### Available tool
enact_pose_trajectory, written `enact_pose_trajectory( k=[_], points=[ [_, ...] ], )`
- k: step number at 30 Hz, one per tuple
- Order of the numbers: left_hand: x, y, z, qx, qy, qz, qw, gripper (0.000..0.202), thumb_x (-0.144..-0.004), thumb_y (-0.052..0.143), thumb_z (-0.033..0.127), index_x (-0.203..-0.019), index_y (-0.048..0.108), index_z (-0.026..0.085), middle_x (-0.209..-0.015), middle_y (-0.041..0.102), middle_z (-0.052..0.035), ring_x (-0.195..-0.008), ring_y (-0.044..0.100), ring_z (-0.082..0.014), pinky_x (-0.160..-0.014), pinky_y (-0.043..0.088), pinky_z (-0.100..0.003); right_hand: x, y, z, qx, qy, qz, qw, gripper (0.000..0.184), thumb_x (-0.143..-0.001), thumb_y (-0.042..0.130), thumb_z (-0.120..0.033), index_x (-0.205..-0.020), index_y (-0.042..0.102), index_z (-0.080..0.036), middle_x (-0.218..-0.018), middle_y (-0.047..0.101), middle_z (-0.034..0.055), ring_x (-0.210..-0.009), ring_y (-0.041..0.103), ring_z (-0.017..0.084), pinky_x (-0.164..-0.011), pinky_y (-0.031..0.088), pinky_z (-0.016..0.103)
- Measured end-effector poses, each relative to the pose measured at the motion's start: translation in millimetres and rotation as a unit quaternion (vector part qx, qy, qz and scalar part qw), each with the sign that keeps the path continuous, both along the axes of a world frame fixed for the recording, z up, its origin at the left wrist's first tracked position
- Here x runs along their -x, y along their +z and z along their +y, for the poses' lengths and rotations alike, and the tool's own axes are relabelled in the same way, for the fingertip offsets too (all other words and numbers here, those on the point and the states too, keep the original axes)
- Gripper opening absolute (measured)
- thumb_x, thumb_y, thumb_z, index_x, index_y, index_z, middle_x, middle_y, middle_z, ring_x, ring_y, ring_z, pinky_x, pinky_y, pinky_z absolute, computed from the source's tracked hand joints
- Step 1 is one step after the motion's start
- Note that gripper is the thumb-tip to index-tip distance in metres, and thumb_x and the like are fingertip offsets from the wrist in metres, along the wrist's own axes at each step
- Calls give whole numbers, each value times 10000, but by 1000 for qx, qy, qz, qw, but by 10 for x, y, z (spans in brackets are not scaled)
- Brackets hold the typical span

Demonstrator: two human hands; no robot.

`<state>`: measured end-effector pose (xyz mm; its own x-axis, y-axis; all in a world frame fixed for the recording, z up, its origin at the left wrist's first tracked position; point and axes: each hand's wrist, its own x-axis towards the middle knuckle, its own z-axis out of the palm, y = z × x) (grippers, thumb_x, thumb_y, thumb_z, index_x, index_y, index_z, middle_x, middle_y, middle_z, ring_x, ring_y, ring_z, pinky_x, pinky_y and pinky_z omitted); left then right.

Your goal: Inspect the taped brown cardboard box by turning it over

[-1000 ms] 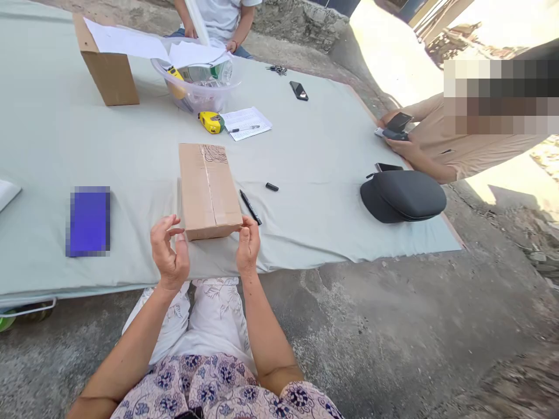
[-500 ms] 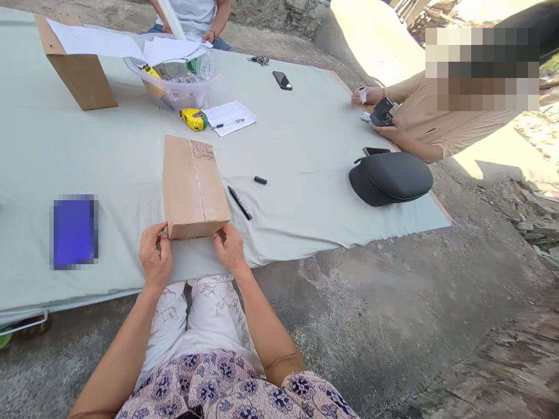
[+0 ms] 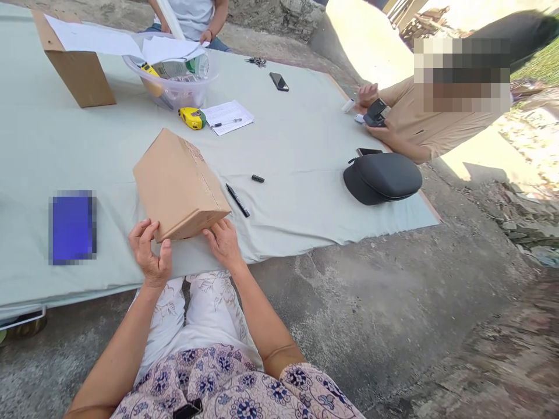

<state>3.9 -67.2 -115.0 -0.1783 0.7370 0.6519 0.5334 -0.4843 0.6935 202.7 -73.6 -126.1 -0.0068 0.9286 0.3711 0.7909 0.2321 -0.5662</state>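
A closed cardboard box [image 3: 174,189] is tilted onto its left side edge on the cloth-covered table, its right side raised. My left hand [image 3: 152,256] holds its near left corner, fingertips on the side and thumb by the corner. Tucked under the raised near end, my right hand [image 3: 223,241] grips the box; some of its fingertips are hidden beneath. Just right of the box lie an uncapped black marker [image 3: 237,201] and its cap [image 3: 258,178].
Beyond the box are a yellow tape measure [image 3: 192,118], a notepad [image 3: 236,110] with a pen, and a plastic basin [image 3: 183,87] holding papers and bottles. A black case [image 3: 384,178] is on the right, a blurred blue object [image 3: 72,227] on the left. Two people sit around the table.
The box has been rolled leftward, so its plain left side now faces up more. My left hand's fingers have spread, and my right hand has moved slightly left under the near end.
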Motion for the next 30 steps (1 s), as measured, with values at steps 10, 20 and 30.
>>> enact_pose_trajectory(
  k=[10, 20, 30],
  points=[
    [-75, 169, -17, -57, 11, 19, 998, 306, -975, 562, 284, -1258, 626, 185, -1317, 594, -152, -1289, 575, -235, -1093, 496, -428, -31, 50, -82, -37, -50, 156, 986, 402, -1009, 428, -517, -1067, 662, -196, -994, 705, 94, -954, 629, 221, -839, 520, 364],
    [-143, 254, -42, -30, 3, 11, 999, 282, -942, 606, 229, -1214, 661, 175, -1262, 615, -154, -1244, 599, -237, -952, 578, -380, 32, 579, -220, -178, -102, 170, 964, 602, -983, 472, -514, -1510, 366, -243, -1529, 472, 178, -1463, 452, 290, -1127, 487, 526],
    [-122, 406, 16, -10, 21, 28, 999, 460, -880, 716, 310, -1307, 604, 181, -1212, 632, -147, -1187, 599, -250, -800, 554, -320, 390, 666, 42, -163, -42, 80, 982, 532, -966, 546, -430, -1441, 429, -220, -1446, 516, 166, -1509, 387, 285, -1222, 407, 533]
  ],
)
